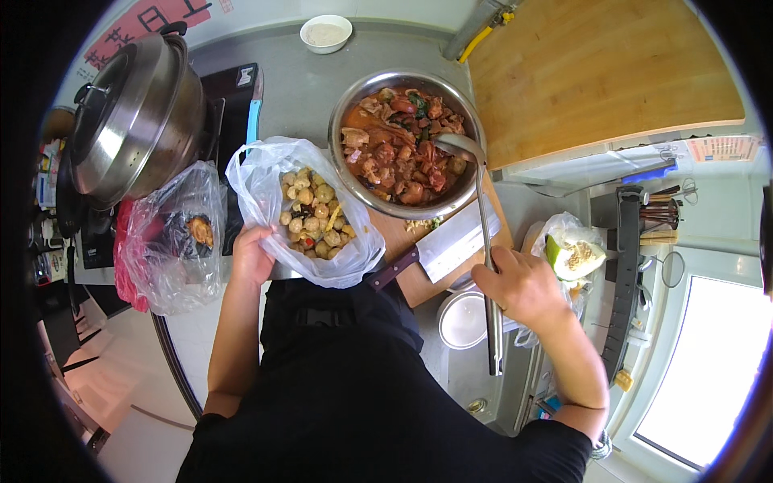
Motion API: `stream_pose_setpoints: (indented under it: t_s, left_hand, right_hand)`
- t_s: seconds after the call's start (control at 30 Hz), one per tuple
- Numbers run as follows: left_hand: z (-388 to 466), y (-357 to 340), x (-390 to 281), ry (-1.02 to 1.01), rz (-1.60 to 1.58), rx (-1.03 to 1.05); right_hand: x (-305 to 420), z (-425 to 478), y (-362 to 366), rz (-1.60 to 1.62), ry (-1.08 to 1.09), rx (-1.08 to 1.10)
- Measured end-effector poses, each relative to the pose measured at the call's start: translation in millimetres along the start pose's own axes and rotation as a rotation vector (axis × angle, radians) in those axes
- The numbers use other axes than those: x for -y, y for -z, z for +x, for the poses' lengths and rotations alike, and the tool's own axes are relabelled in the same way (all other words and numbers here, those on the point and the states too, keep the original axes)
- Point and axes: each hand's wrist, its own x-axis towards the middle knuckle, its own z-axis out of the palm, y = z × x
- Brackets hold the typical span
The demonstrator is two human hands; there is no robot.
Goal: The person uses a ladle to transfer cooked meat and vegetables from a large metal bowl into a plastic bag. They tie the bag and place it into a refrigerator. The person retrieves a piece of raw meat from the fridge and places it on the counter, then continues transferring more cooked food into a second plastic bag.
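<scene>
My left hand (251, 255) grips the rim of a clear plastic bag (353, 268), which stands open on the counter. Inside it lie round, pale, ball-like pieces (311, 208) with bits of red and yellow. My right hand (520, 282) is wrapped around the long handle of a metal ladle (462, 147). The ladle's bowl rests in a steel basin (336, 160) filled with meat chunks in red-brown sauce (392, 151). Beneath the ladle's handle a cleaver (456, 241) lies flat on a wooden cutting board (392, 235), its dark handle beside the bag.
Left stands a large lidded steel pot (142, 121) near another plastic bag (175, 259) with dark food in it. A blue-handled knife (253, 118) lies behind. A bowl of white powder (326, 34) sits at the back. A white bowl (462, 323) and cut melon (574, 256) are right.
</scene>
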Motion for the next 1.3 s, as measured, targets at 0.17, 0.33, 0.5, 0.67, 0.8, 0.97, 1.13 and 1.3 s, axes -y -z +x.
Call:
stream_pose_setpoints:
  t_s: [0.17, 0.33, 0.5, 0.67, 0.8, 0.97, 1.13, 1.3]
  left_hand:
    - [3, 2, 6, -0.005, -0.027, -0.008]
    - [-3, 4, 10, -0.022, -0.051, -0.004]
    - [-9, 5, 6, -0.032, -0.044, -0.011]
    - [-6, 4, 6, -0.037, -0.045, -0.004]
    - [-9, -1, 2, -0.028, -0.045, -0.033]
    - [-4, 7, 5, -0.033, -0.028, -0.035]
    - [-7, 0, 1, -0.032, -0.041, -0.059]
    - [0, 7, 3, -0.01, -0.039, -0.043]
  right_hand:
    - [-21, 3, -5, -0.092, 0.188, 0.265]
    - [-13, 22, -5, -0.023, 0.2, 0.386]
    - [-6, 39, 15, 0.287, -0.006, 0.239]
    - [-18, 43, 21, 0.989, -0.574, -0.134]
    - [-40, 40, 33, 1.359, -0.968, -0.324]
    - [-53, 26, 28, 1.557, -1.006, -0.462]
    - [-53, 13, 13, 1.625, -1.076, -0.646]
    - [-37, 3, 22, 1.464, -0.958, -0.577]
